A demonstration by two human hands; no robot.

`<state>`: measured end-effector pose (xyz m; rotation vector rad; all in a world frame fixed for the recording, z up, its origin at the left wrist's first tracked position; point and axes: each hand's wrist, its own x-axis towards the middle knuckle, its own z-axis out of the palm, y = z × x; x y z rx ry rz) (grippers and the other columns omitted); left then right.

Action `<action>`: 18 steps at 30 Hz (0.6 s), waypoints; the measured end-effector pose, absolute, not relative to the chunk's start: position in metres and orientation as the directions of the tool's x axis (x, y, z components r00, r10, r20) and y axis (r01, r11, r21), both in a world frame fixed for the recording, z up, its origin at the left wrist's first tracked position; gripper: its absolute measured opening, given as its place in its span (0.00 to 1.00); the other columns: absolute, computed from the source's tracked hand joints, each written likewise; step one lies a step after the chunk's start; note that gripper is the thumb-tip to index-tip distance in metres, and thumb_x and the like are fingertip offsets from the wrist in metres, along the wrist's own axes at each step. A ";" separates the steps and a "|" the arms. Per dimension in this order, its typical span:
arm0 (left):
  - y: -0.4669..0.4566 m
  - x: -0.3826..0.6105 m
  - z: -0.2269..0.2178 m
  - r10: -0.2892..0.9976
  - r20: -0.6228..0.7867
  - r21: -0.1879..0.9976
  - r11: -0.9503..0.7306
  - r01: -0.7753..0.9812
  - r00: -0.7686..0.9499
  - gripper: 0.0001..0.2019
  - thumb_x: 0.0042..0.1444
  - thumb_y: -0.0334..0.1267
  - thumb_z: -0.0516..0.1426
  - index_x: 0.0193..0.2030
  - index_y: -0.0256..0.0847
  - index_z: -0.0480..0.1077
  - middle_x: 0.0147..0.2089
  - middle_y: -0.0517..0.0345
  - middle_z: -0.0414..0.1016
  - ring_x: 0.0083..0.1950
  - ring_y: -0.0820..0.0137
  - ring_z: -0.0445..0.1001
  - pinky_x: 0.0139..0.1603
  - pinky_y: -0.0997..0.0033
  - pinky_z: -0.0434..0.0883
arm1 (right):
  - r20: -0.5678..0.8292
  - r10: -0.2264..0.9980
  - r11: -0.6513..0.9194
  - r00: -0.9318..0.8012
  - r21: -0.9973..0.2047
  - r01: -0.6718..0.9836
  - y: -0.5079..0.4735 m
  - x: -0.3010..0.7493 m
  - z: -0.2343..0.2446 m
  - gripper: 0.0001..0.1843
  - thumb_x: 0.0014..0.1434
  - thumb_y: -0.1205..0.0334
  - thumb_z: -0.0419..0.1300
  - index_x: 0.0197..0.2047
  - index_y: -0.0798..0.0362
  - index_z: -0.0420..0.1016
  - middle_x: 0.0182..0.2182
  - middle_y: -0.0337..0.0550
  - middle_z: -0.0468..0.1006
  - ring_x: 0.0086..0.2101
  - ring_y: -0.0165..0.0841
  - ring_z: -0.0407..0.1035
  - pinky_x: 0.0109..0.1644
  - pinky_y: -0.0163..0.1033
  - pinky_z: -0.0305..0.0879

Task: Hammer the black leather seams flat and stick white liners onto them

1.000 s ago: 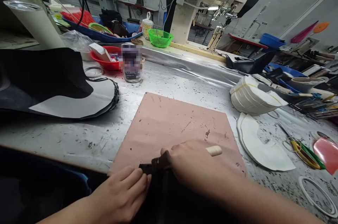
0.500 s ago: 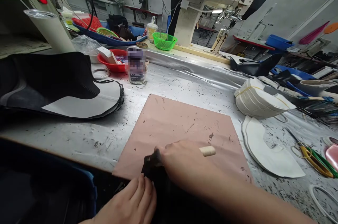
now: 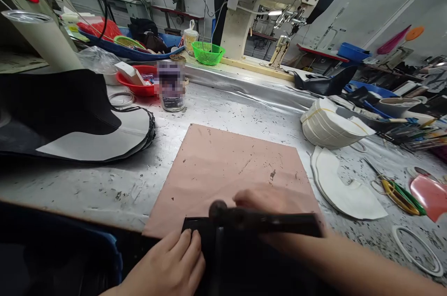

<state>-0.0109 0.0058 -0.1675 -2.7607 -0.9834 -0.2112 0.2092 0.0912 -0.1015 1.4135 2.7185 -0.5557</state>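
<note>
A black piece of material [image 3: 200,225] lies over the near edge of a pink board [image 3: 230,161] and runs down towards me. On its left part my left hand [image 3: 171,259] presses with bent fingers held together; the thumb is hidden. My right hand [image 3: 263,199], smeared by motion, is closed on a hammer [image 3: 272,222]. The hammer's dark head is raised towards the camera above the black piece, its round end to the left. It covers part of the hand, and the handle cannot be seen.
Black cut pieces with white facing [image 3: 101,140] are stacked at left. White curved pieces [image 3: 344,189], a banded white bundle [image 3: 331,124] and scissors [image 3: 398,191] lie at right. Behind are a jar [image 3: 173,100], a red bowl [image 3: 138,86] and a sewing machine [image 3: 233,26].
My right hand has lifted the hammer off the black piece, towards the camera and to the right. The light handle end has gone out of sight. My left hand stays on the black piece.
</note>
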 end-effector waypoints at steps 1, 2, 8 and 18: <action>0.009 -0.010 -0.165 0.597 0.200 -0.148 -0.765 0.627 0.777 0.13 0.49 0.33 0.54 0.42 0.35 0.72 0.44 0.47 0.76 0.42 0.60 0.71 0.43 0.62 0.67 | -0.261 0.756 0.551 -0.600 -0.241 0.799 0.090 0.214 -0.103 0.07 0.59 0.68 0.53 0.35 0.50 0.71 0.27 0.37 0.76 0.27 0.30 0.68 0.26 0.33 0.51; 0.012 -0.009 -0.162 0.589 0.197 -0.147 -0.772 0.618 0.783 0.13 0.48 0.32 0.54 0.41 0.35 0.72 0.42 0.47 0.76 0.39 0.61 0.72 0.39 0.63 0.67 | -0.322 0.724 0.588 -0.610 -0.176 0.790 0.089 0.217 -0.104 0.06 0.58 0.69 0.53 0.34 0.51 0.71 0.26 0.38 0.75 0.26 0.31 0.68 0.26 0.34 0.50; 0.038 0.002 -0.150 0.614 0.098 -0.043 -0.784 0.619 0.783 0.08 0.44 0.26 0.55 0.32 0.38 0.69 0.26 0.58 0.72 0.24 0.66 0.67 0.24 0.68 0.62 | -0.225 0.835 0.449 -0.503 -0.252 0.858 0.085 0.226 -0.107 0.10 0.58 0.71 0.50 0.36 0.50 0.71 0.28 0.37 0.76 0.29 0.31 0.68 0.28 0.33 0.52; 0.076 0.020 -0.128 0.762 -0.212 0.270 -0.556 0.786 0.612 0.10 0.57 0.32 0.47 0.31 0.43 0.69 0.32 0.58 0.72 0.33 0.66 0.71 0.32 0.69 0.62 | -0.214 0.845 0.421 -0.489 -0.297 0.857 0.082 0.235 -0.124 0.08 0.56 0.69 0.51 0.32 0.51 0.70 0.23 0.36 0.73 0.22 0.30 0.64 0.23 0.34 0.45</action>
